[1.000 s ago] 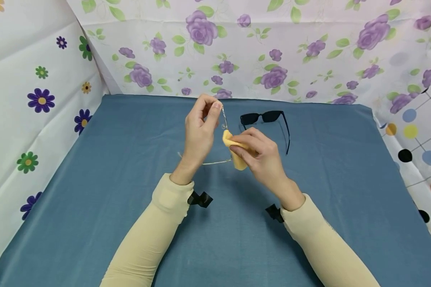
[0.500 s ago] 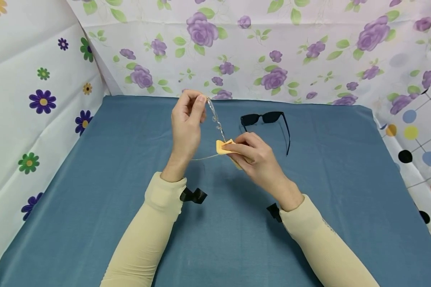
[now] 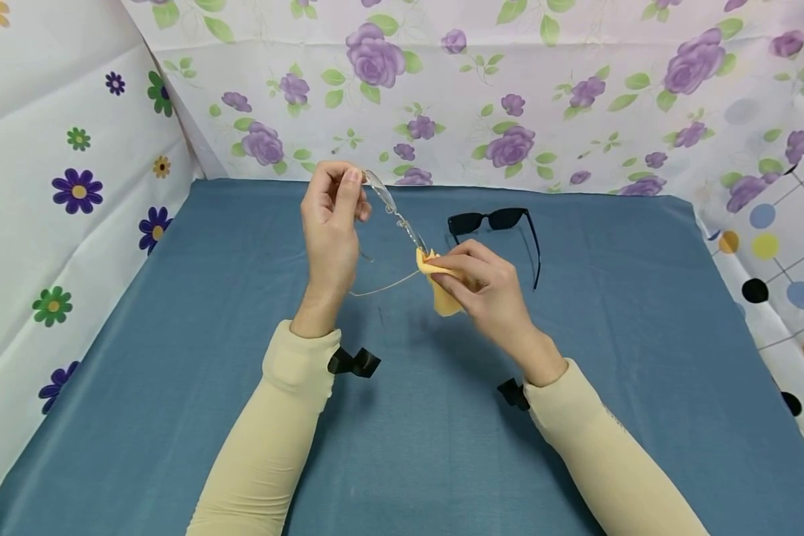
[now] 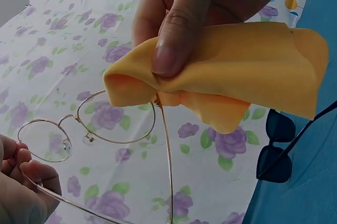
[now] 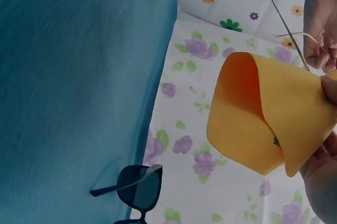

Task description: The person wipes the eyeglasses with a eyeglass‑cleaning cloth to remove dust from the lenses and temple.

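Okay, nearest my camera, two cream sleeves (image 3: 261, 447) run in, both cut off at the bottom of the head view, with small black pieces (image 3: 354, 362) at the cuffs; can't make out what those are. Right hand (image 3: 492, 301): thumb and fingers pinched together on a folded yellow cloth (image 3: 447, 299), free part hanging below. Left wrist view gives me that thumb pressed flat on the fabric, the cloth covering the frame corner by a hinge. Can't tell whether those fingers also grip the frame through it.

Left hand (image 3: 333, 227): thumb and fingers closed on the opposite end of thin-framed clear glasses (image 3: 384, 196). Glasses are up off the surface (image 3: 174, 387), tilted, strung between both hands, one lens rim partly behind cloth. One arm of the frame sticks out below; the other is partly hidden by the left hand in the head view. Right wrist view crops both hands at its right edge, so I get little finger detail there.

Beyond the right hand, dark sunglasses (image 3: 505, 217) lie on the surface, one arm extended, the other mostly hidden behind that hand; right wrist view cuts them at the bottom. Farthest, a purple-flowered sheet (image 3: 442, 97) hangs behind everything.
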`<state>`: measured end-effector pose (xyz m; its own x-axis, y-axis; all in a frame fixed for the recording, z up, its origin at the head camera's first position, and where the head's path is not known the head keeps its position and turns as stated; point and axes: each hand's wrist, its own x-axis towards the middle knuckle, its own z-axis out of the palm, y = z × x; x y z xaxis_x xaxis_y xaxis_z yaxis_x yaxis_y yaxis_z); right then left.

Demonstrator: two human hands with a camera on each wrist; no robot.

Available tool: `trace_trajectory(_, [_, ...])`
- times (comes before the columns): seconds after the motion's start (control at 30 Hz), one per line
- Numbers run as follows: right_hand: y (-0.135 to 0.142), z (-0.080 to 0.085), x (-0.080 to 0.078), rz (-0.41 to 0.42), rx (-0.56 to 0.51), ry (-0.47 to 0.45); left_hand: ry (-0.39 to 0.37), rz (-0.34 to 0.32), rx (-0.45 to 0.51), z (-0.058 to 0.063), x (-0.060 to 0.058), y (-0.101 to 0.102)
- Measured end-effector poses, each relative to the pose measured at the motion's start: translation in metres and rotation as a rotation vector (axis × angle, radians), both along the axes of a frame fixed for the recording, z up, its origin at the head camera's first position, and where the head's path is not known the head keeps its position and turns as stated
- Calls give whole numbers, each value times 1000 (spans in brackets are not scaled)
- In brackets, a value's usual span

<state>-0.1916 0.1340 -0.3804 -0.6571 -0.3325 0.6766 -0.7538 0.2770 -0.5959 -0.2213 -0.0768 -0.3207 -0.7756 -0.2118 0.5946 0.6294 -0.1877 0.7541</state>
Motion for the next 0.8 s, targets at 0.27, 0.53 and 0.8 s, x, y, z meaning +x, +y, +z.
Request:
trace_trajectory(0.27, [5,0,-2,-6,-137,-220,-14,-19,11,0,1,3])
trace_trajectory(0.53, [8,8,-3,59,-363,-599,-17,8,87,0,0,4])
trace_trajectory(0.8, [2,2,-3,87,-370,-733,-13,40,101,-1,2,8])
